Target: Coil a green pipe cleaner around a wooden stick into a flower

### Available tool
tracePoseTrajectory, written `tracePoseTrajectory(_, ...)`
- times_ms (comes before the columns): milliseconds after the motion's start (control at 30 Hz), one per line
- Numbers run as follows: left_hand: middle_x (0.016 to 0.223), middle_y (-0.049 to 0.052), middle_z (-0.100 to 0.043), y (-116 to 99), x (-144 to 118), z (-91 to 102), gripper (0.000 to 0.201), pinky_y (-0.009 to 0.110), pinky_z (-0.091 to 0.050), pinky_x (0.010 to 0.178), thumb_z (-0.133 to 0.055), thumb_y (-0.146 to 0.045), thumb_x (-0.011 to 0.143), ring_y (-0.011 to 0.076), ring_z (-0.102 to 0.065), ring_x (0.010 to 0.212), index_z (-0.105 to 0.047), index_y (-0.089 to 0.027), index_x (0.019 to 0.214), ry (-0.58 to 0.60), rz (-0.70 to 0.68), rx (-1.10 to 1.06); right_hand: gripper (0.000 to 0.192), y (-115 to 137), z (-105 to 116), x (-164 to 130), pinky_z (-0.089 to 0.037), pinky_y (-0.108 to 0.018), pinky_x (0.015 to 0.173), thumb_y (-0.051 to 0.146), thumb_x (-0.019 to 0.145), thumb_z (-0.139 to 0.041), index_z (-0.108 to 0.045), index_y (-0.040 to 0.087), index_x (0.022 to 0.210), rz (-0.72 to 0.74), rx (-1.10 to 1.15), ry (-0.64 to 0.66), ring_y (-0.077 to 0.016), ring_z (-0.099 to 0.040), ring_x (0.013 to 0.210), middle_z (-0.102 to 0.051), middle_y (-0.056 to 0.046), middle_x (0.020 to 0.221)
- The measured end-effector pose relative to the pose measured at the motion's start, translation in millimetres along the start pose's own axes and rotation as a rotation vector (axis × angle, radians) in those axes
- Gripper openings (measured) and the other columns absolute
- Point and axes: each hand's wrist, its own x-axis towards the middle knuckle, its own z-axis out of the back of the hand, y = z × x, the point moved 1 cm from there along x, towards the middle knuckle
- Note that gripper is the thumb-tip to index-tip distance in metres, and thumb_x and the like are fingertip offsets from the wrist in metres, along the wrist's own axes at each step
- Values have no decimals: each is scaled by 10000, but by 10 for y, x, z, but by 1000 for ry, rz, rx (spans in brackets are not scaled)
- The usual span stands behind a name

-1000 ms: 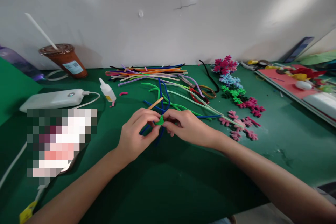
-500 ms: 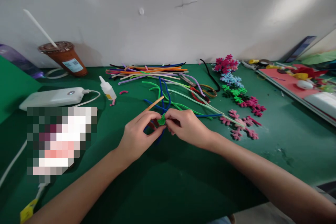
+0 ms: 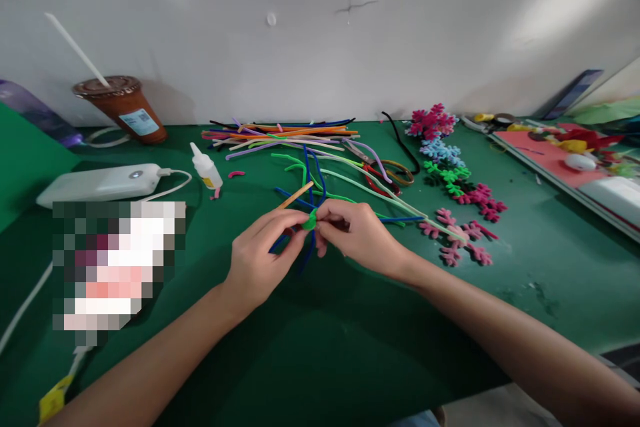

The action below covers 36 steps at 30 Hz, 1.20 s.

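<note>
Between my hands is a small bent green pipe cleaner (image 3: 311, 219). My left hand (image 3: 263, 250) pinches it between thumb and fingers. From the right, my right hand (image 3: 357, 230) grips its other side with closed fingertips. A thin wooden stick (image 3: 296, 196) slants up beyond my left fingers; whether that hand holds it, I cannot tell. Blue pipe cleaners (image 3: 320, 177) lie crossed just beyond and under my hands. Loose green pipe cleaners (image 3: 340, 197) and pale green ones (image 3: 367, 191) are spread behind my right hand.
A glue bottle (image 3: 205, 168), power bank (image 3: 103, 183) and drink cup (image 3: 123, 107) stand left. Scissors (image 3: 375, 173) lie before a pipe-cleaner pile (image 3: 285, 133). Pipe-cleaner snowflakes (image 3: 450, 177) line the right, including a pink one (image 3: 456, 235). A white wall (image 3: 310, 67) closes the back.
My right fingers have shifted slightly on the green pipe cleaner, opening a little away from the palm. The green piece has turned slightly and looks more compact. The rest stays put.
</note>
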Motion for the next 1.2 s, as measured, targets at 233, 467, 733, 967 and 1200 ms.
tracePoseTrajectory(233, 931, 35, -706, 14, 23, 42, 176, 189, -555, 731, -663, -117, 788, 108, -673, 778, -656, -149, 961, -11, -50, 36, 143, 13, 1, -21, -459, -170, 508, 95, 845, -444, -572, 158, 842, -27, 96, 91, -108, -659, 648, -669, -8, 697)
tracePoseTrajectory(467, 970, 54, -723, 26, 36, 83, 247, 250, -545, 854, -639, -47, 790, 144, -682, 891, -665, -148, 1014, -62, -207, 135, 184, 40, 14, -19, -430, -158, 447, 112, 861, -443, -603, 156, 940, -49, 163, 127, -125, -671, 700, -676, -23, 757)
tracePoseTrajectory(733, 914, 35, -732, 33, 39, 92, 206, 241, -558, 806, -616, -53, 814, 132, -688, 843, -673, -166, 976, -65, -192, 154, 139, 35, -11, -28, -446, -158, 454, 151, 858, -480, -612, 165, 902, -57, 149, 102, -116, -657, 674, -675, -16, 748)
tracePoseTrajectory(967, 858, 26, -723, 24, 44, 73, 130, 229, -552, 761, -621, -72, 822, 124, -681, 812, -661, -167, 901, -57, -144, 88, 142, 42, -22, -32, -378, -139, 384, 235, 869, -534, -583, 158, 761, -81, 99, 89, -79, -599, 521, -658, 1, 639)
tracePoseTrajectory(1200, 870, 23, -720, 5, 58, 100, 137, 213, -543, 744, -611, -63, 828, 111, -672, 810, -662, -166, 903, 10, -104, -18, 142, 110, 108, -30, -473, -195, 561, 201, 875, -523, -574, 158, 750, -36, 19, 189, -82, -613, 547, -645, 17, 623)
